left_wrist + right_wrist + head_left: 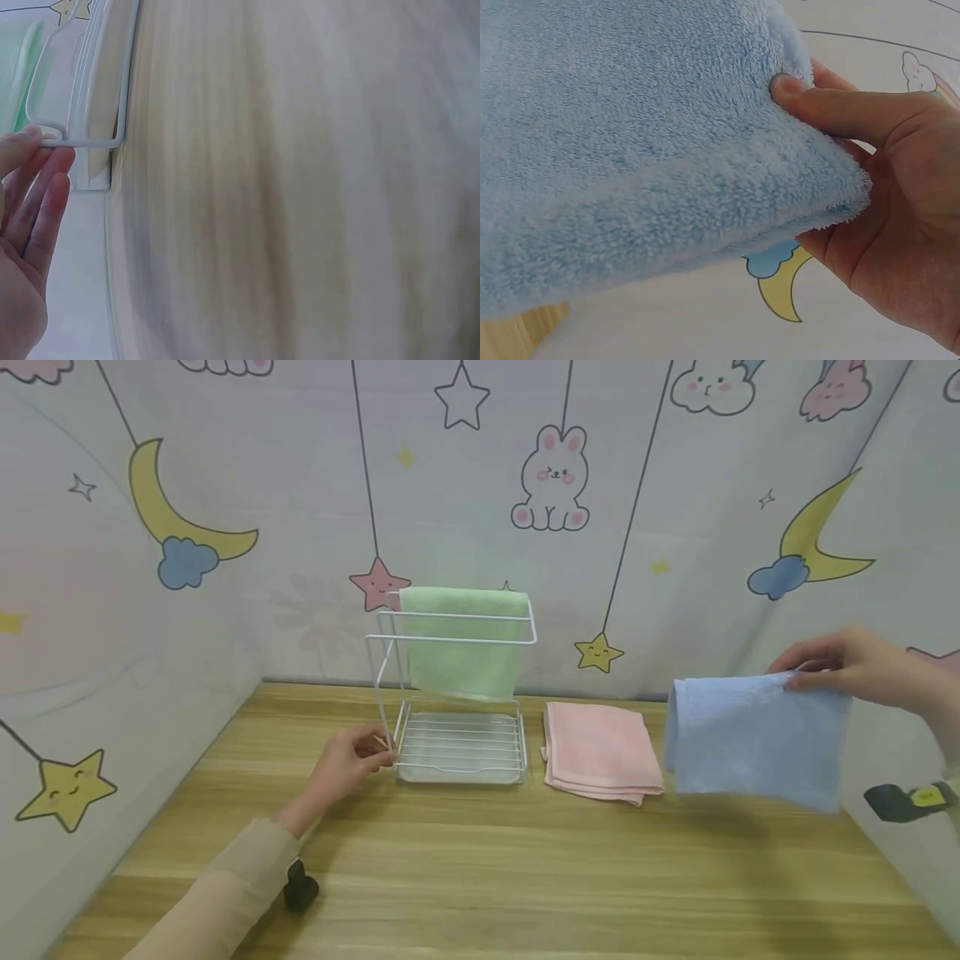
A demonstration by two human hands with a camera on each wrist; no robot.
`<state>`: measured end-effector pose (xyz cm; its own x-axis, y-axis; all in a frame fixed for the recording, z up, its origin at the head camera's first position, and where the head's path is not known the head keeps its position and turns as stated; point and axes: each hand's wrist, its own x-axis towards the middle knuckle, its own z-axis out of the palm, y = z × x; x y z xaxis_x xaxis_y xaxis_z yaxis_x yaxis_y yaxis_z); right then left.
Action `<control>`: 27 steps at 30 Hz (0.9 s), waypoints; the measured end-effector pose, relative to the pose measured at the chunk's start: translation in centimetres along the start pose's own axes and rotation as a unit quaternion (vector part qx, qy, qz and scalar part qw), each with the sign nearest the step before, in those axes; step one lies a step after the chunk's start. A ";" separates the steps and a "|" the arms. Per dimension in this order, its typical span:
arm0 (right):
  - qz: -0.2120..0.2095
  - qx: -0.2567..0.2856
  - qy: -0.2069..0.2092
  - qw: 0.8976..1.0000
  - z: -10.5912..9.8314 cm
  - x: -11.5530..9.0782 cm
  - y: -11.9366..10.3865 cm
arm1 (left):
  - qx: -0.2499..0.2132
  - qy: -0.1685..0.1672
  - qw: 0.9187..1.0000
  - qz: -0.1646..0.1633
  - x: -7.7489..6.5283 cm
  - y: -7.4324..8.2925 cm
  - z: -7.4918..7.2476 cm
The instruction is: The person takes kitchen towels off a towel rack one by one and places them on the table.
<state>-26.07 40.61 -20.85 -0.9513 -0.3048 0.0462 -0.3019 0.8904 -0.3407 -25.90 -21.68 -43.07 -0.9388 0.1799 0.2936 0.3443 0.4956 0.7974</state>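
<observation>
My left hand [348,762] pinches the lower left corner of a white wire rack [381,693]; in the left wrist view, thumb and fingers [56,191] meet on its wire. A green towel [468,668] hangs over the rack's rear top bar. Raised above the table on the right, my right hand [855,668] grips a folded blue towel [757,739] by its top edge. The right wrist view shows the thumb pressed on the fluffy blue towel [645,135], the other fingers partly hidden behind it. Between rack and blue towel, a folded pink towel [600,750] lies flat.
A translucent tray [461,727] sits in the rack's base under a wire grid. The wood-grain table [480,877] meets a patterned cloth backdrop [315,460] behind the rack and along both sides. Two bare bars stand in front of the green towel.
</observation>
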 end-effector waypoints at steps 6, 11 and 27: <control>0.014 0.017 -0.054 0.998 1.2 -0.6 2.0 | 0.002 0.000 1.000 0.005 0.1 -0.1 0.1; 0.012 0.042 -0.110 0.993 2.6 0.2 3.4 | 0.005 -0.002 1.000 -0.003 0.0 -0.1 0.1; 0.018 0.009 -0.016 1.000 7.5 3.3 6.1 | -0.007 0.005 1.000 0.005 0.1 -0.1 0.2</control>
<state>-30.61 42.49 -29.81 -0.9588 -0.2841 0.0047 -0.2669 0.8947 -0.3583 -25.99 -21.53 -43.18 -0.9355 0.1767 0.3060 0.3533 0.4817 0.8020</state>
